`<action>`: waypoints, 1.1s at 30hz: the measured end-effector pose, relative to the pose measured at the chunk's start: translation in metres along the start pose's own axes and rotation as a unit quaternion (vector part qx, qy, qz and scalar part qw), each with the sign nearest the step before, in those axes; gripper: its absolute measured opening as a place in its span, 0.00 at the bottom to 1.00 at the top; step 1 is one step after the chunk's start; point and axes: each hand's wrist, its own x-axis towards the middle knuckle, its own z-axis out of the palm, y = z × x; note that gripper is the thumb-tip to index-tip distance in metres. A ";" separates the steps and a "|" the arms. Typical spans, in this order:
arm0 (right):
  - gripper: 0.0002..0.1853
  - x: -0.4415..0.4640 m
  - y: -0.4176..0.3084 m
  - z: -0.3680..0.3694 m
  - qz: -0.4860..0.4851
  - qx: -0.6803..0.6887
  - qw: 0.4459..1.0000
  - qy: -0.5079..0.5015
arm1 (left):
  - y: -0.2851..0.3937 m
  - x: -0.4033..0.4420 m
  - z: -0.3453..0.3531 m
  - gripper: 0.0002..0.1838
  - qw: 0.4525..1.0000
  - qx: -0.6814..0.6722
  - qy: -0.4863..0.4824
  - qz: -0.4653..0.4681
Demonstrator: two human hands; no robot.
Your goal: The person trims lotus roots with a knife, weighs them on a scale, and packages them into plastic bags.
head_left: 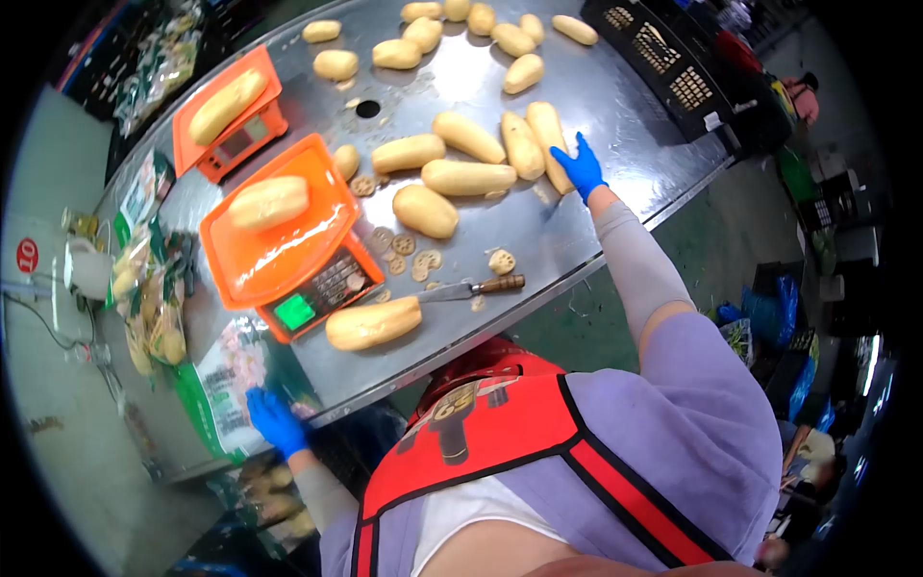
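My right hand (581, 169), in a blue glove, touches the end lotus root (548, 139) of a group on the metal table, its fingers spread apart. At the near left edge, my left hand (275, 421), also gloved in blue, is closed on a printed plastic bag (231, 370) with green borders. More peeled lotus roots (469, 177) lie beside the right hand. One lotus root (269, 202) rests on the nearer orange scale (226, 264), whose display glows green. In front of that scale lie another lotus root (373, 324) and a wooden-handled knife (471, 288).
A second orange scale (183, 144) holds a lotus root. Cut slices (404, 244) lie scattered near the knife. Several lotus roots (423, 35) sit at the far side, near a hole (367, 110) in the table. A black crate (663, 58) stands far right; filled bags (154, 298) lie left.
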 end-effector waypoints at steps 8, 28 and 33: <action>0.45 0.018 -0.002 0.012 -0.133 0.046 0.982 -0.124 | 0.132 0.029 0.006 0.27 0.990 -0.041 0.123 0.063; 0.41 0.410 0.122 -0.073 -0.251 -0.038 0.962 0.098 | 0.437 -0.011 0.144 0.28 0.994 -0.108 -0.003 -0.034; 0.40 0.452 0.104 -0.056 -0.275 -0.219 0.921 0.166 | 0.449 -0.016 0.144 0.28 0.992 -0.094 -0.018 -0.087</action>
